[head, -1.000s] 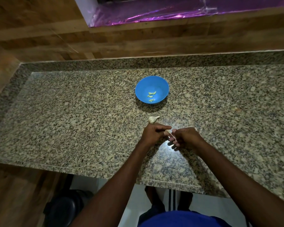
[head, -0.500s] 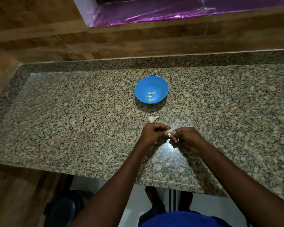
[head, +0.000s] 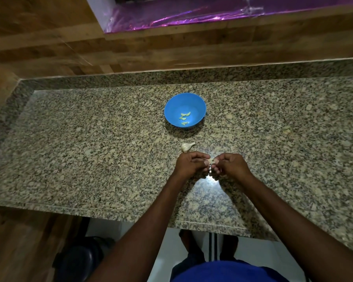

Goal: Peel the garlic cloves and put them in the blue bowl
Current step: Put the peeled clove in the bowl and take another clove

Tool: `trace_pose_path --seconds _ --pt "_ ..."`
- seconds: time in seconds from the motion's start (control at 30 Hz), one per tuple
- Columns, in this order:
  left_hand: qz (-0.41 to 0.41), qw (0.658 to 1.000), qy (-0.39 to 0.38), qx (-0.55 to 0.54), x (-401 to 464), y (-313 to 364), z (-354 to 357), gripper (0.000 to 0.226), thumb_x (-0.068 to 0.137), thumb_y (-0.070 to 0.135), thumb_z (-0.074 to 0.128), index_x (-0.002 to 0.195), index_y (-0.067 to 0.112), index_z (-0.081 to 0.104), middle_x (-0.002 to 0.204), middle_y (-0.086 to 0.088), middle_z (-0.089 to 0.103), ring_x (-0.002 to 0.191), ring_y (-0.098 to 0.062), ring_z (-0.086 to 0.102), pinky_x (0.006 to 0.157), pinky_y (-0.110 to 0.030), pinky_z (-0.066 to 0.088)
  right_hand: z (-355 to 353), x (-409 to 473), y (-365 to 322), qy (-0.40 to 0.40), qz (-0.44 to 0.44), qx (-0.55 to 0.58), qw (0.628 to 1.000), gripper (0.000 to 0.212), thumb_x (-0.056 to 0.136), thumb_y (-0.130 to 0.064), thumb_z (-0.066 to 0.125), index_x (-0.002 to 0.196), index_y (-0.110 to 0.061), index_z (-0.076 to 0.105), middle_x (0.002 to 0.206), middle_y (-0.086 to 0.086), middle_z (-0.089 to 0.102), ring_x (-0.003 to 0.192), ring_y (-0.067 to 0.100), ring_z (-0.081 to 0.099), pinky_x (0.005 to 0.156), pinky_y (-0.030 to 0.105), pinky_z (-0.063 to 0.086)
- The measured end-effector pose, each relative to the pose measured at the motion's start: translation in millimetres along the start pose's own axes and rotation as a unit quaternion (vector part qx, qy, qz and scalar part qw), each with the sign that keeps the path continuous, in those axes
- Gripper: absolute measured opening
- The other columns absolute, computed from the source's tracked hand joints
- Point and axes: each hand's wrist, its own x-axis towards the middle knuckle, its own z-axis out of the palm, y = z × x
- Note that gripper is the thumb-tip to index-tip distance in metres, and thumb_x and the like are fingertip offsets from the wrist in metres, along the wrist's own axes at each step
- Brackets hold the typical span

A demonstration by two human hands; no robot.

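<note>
A: Where do the hands sit?

B: Just below the middle of the frame, over the counter (head: 90, 159). The left hand (head: 190, 164) and the right hand (head: 231, 165) meet fingertip to fingertip, both with fingers curled.

A: Holding what?

B: A clove (head: 211, 160), pale and small, pinched between the two hands. The left thumb and forefinger close on it from the left, the right ones from the right. Whether any skin is still on it is too small to tell.

A: And the bowl?

B: The bowl (head: 171, 106) stands on the counter above the hands, a little left of them, near the middle of the frame and well apart from the fingers. Three or four peeled cloves (head: 185, 114) lie in its bottom, close together.

A: Anything between bowl and hands?

B: A bulb (head: 186, 147) lies on its side on the counter, its stem pointing to the right. It sits just above the left hand's knuckles, very close; contact cannot be judged.

A: The rest of the frame?

B: A wooden wall (head: 171, 47) runs across the top behind the counter, with a purple sheet (head: 192, 15) shining above it. At the bottom edge show the person's blue shirt (head: 228, 271), a white floor (head: 171, 251) and a dark round thing (head: 80, 259) at lower left, too dim to name.
</note>
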Motion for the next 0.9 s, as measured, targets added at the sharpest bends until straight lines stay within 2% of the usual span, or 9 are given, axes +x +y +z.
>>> trace_pose_path --seconds 0.1,0.23,0.3,0.37,0.5,0.57,0.7,0.8,0.9 --pt "0.015 1.000 0.005 0.008 0 -1 1 0.019 0.086 -0.003 0.073 0.104 -0.001 0.075 0.092 -0.026 0.073 0.071 -0.021 0.069 0.068 -0.026 0.060 -5 1 -2 -0.022 0.041 0.047 0.998 0.008 0.088 0.005 0.064 0.081 0.004 0.068 0.073 0.026 0.067 0.051 0.025 0.058 0.065 0.044 0.056" --pt "0.035 0.998 0.022 0.050 -2 0 1 0.020 0.081 -0.004 0.077 0.099 0.002 0.076 0.088 -0.018 0.074 0.074 -0.022 0.068 0.072 -0.032 0.059 -8 -2 -4 -0.026 0.036 0.020 0.999 0.005 0.086 0.010 0.063 0.087 0.008 0.068 0.081 0.035 0.068 0.065 0.033 0.065 0.074 0.051 0.058" --pt "0.032 0.997 0.027 0.060 -1 0 1 0.020 0.080 -0.004 0.078 0.099 0.001 0.076 0.085 -0.017 0.073 0.072 -0.023 0.066 0.068 -0.031 0.057 -8 -3 -7 -0.032 0.030 0.006 0.999 0.012 0.082 0.012 0.065 0.092 0.008 0.071 0.085 0.036 0.069 0.073 0.038 0.067 0.077 0.055 0.058" --pt "0.027 0.997 0.031 0.062 -2 1 4 0.019 0.080 -0.006 0.076 0.098 -0.001 0.075 0.081 -0.015 0.073 0.069 -0.022 0.065 0.066 -0.031 0.055 -7 -5 -8 -0.038 0.021 0.000 0.999 0.012 0.084 0.010 0.063 0.092 0.008 0.072 0.086 0.035 0.069 0.072 0.037 0.067 0.077 0.055 0.058" --pt "0.028 0.996 0.033 0.073 -2 1 7 0.018 0.079 -0.004 0.077 0.093 0.006 0.076 0.081 -0.017 0.075 0.070 -0.023 0.067 0.074 -0.048 0.058 -7 -8 -9 -0.046 -0.007 -0.019 0.999 0.016 0.089 -0.009 0.072 0.083 0.006 0.075 0.084 0.034 0.070 0.067 0.031 0.062 0.075 0.048 0.055" --pt "0.028 0.996 0.031 0.080 -3 3 7 0.018 0.078 0.002 0.081 0.094 0.006 0.076 0.081 -0.015 0.074 0.070 -0.022 0.066 0.070 -0.043 0.057 -8 -10 -8 -0.040 -0.016 -0.018 0.999 0.015 0.086 -0.008 0.075 0.083 0.006 0.073 0.083 0.033 0.069 0.069 0.031 0.062 0.074 0.045 0.054" --pt "0.033 0.998 0.016 0.058 -8 7 10 0.021 0.077 0.003 0.083 0.097 0.001 0.076 0.091 -0.022 0.074 0.074 -0.021 0.070 0.068 -0.030 0.059 -10 -10 -3 -0.023 -0.057 -0.070 0.996 0.009 0.083 -0.005 0.078 0.078 0.000 0.072 0.069 0.021 0.070 0.066 0.034 0.068 0.075 0.054 0.058" --pt "0.047 0.996 0.023 0.066 -10 7 12 0.016 0.080 -0.002 0.079 0.096 0.001 0.077 0.089 -0.022 0.075 0.071 -0.017 0.070 0.063 -0.025 0.057 -10 -7 -2 0.012 -0.123 -0.230 0.965 0.013 0.082 -0.010 0.079 0.071 -0.015 0.073 0.063 0.002 0.073 0.062 0.020 0.072 0.067 0.043 0.062" --pt "0.058 0.993 0.034 0.097 -10 6 12 0.015 0.080 0.003 0.081 0.094 0.003 0.077 0.082 -0.016 0.075 0.063 -0.013 0.068 0.059 -0.023 0.054 -7 -9 -8 0.040 -0.158 -0.312 0.936 0.011 0.078 -0.014 0.081 0.071 -0.015 0.073 0.061 -0.003 0.068 0.059 0.012 0.066 0.058 0.025 0.055"
